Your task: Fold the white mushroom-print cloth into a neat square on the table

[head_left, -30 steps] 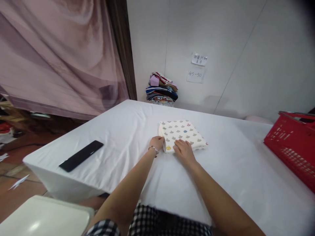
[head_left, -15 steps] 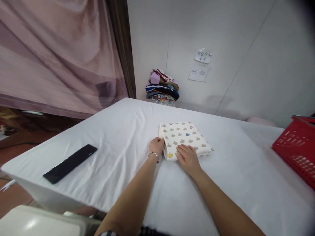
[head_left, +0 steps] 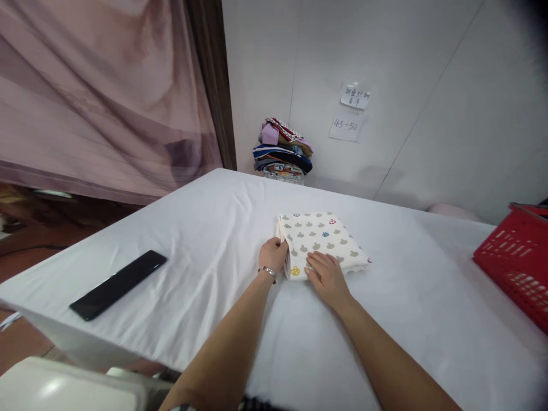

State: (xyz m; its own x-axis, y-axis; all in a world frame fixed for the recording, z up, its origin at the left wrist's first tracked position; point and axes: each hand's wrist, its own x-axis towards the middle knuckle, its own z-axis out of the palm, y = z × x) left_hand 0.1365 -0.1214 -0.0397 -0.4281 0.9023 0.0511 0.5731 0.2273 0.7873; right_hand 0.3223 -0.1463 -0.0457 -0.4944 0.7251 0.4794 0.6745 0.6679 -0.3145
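A folded white cloth printed with grey, yellow, blue and red mushroom-like shapes lies flat on the white-covered table. My left hand, with a bracelet at its wrist, is closed on the left edge of the cloth, the thumb over the layers and the other fingers partly hidden. Across the near edge of the cloth rests my right hand, palm down, its fingers stretched out on the top layer.
On the table's left lies a flat black object. A red plastic basket stands at the right edge. Behind the far edge rises a stack of folded fabrics against the wall, which bears paper signs. A pink curtain hangs at left.
Both hands and the folded cloth stay almost where they were. My left hand has shifted very slightly at the cloth's left edge; the view has moved a little.
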